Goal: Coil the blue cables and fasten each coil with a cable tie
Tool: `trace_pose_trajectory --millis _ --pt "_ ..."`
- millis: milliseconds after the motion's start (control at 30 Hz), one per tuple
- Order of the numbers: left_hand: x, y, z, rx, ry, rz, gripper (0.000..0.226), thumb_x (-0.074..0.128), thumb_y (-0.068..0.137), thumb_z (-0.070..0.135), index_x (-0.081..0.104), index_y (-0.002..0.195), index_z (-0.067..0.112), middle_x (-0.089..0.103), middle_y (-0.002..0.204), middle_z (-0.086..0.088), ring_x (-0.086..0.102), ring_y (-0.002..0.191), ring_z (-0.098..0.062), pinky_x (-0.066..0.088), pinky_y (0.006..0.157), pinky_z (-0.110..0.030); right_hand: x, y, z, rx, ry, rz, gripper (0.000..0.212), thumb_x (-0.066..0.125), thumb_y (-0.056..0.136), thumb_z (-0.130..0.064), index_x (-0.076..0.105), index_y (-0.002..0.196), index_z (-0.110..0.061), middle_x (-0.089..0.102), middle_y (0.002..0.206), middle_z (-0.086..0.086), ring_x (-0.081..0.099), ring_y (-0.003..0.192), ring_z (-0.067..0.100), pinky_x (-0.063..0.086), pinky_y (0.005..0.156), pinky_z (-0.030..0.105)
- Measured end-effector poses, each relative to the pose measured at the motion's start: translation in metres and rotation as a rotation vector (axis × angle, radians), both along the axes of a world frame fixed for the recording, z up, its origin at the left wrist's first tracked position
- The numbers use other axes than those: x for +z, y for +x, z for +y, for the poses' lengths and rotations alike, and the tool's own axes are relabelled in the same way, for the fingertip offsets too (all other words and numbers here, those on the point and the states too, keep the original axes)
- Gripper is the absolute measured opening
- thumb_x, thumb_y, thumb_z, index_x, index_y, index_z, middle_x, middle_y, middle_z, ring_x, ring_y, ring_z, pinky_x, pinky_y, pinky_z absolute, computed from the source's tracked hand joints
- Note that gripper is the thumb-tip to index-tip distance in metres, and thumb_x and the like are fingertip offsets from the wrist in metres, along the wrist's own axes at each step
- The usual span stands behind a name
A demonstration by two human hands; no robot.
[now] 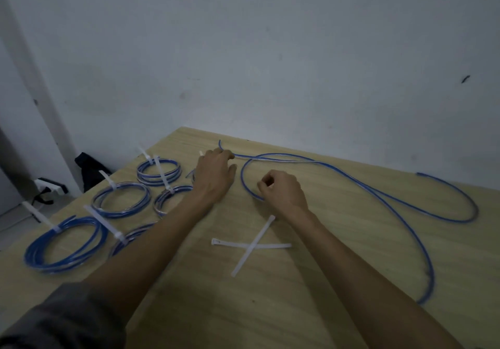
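- Tied blue coils (121,199) lie left on the wooden table (338,281); two crossed cable ties (253,246) lie near.
- Left hand (215,175) pins the loose blue cable (378,194); right hand (282,190) pinches its loop.

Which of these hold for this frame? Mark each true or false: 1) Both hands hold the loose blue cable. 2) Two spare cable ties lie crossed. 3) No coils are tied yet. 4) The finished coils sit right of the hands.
1) True: the left hand and right hand both grip the loose blue cable.
2) True: the spare cable ties form an X on the wooden table.
3) False: several tied coils already lie there.
4) False: they lie to the left.
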State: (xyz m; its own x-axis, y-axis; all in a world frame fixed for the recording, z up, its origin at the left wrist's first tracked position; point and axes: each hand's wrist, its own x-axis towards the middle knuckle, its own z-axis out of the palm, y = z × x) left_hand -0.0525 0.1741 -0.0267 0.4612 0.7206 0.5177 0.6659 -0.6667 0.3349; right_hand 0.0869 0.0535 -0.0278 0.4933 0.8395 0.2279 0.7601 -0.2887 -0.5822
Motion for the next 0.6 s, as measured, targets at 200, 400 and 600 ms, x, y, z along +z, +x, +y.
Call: trace_pose_trajectory --millis 200,400,600 --pt "-0.008 0.019 -0.037 -0.199 -0.038 0.059 0.026 0.06 0.094 0.006 0.07 0.117 0.013 0.066 0.119 -0.008 0.055 0.113 -0.027 0.044 0.095 -0.039 -0.006 0.005 -0.029 0.141 -0.151 -0.257 0.018 0.061 0.096 -0.026 0.071 0.106 -0.014 0.061 0.109 0.006 0.058 0.102 0.025 0.052 0.077 0.038" --pt "-0.012 0.019 -0.045 -0.257 -0.07 0.083 0.035 0.056 0.092 0.002 0.069 0.12 0.017 0.062 0.128 -0.004 0.052 0.12 -0.023 0.044 0.099 -0.037 0.002 0.009 -0.045 0.147 -0.011 -0.178 0.015 0.051 0.101 -0.024 0.063 0.104 -0.016 0.059 0.108 0.003 0.054 0.103 0.022 0.049 0.083 0.04" --pt "-0.007 0.034 -0.044 -0.321 -0.196 0.013 0.035 0.045 0.096 -0.001 0.069 0.119 0.011 0.064 0.125 -0.009 0.057 0.117 -0.026 0.044 0.096 -0.034 0.017 0.029 -0.066 0.059 0.086 -0.07 0.011 0.06 0.091 -0.029 0.064 0.092 -0.019 0.061 0.099 -0.004 0.059 0.095 0.015 0.054 0.082 0.04"
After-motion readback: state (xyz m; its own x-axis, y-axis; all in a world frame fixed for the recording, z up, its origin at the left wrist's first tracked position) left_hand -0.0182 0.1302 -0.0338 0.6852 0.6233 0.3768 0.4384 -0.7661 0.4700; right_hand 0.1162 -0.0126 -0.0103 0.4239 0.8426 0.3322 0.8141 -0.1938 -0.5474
